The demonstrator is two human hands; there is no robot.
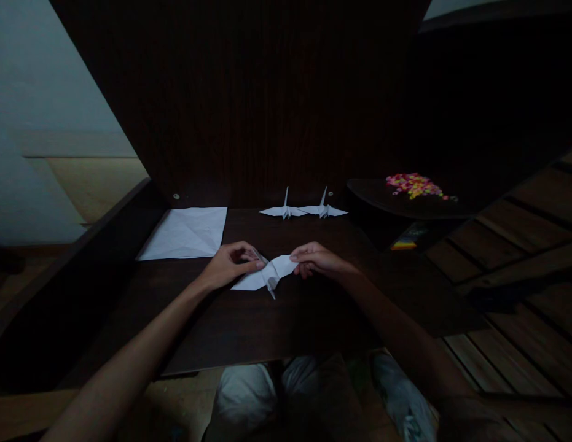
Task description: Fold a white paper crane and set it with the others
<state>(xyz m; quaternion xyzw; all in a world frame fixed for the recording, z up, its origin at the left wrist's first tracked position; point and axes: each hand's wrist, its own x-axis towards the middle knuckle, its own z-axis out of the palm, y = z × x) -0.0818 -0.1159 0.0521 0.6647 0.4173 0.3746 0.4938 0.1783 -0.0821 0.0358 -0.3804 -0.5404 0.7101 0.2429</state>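
Note:
Between my hands, just above the dark desk (212, 325), is a white origami crane (266, 277) with its wings spread to both sides. My left hand (234, 263) pinches the crane near its middle, thumb on top, by a narrow point that sticks up. The fingers of my right hand (316, 258) are closed on the tip of the right wing. Two finished-looking paper cranes (286, 212) stand side by side at the back of the desk, their wings touching or overlapping. Left of them lies a creased white paper sheet (187, 233), flat on the desk.
On a rounded dark shelf (373, 199) at the right sits a pile of small colourful pieces (417, 185). A dark panel (249, 104) rises behind the desk, and a raised side board (83, 258) borders its left. Wooden slats (520, 245) are at the right.

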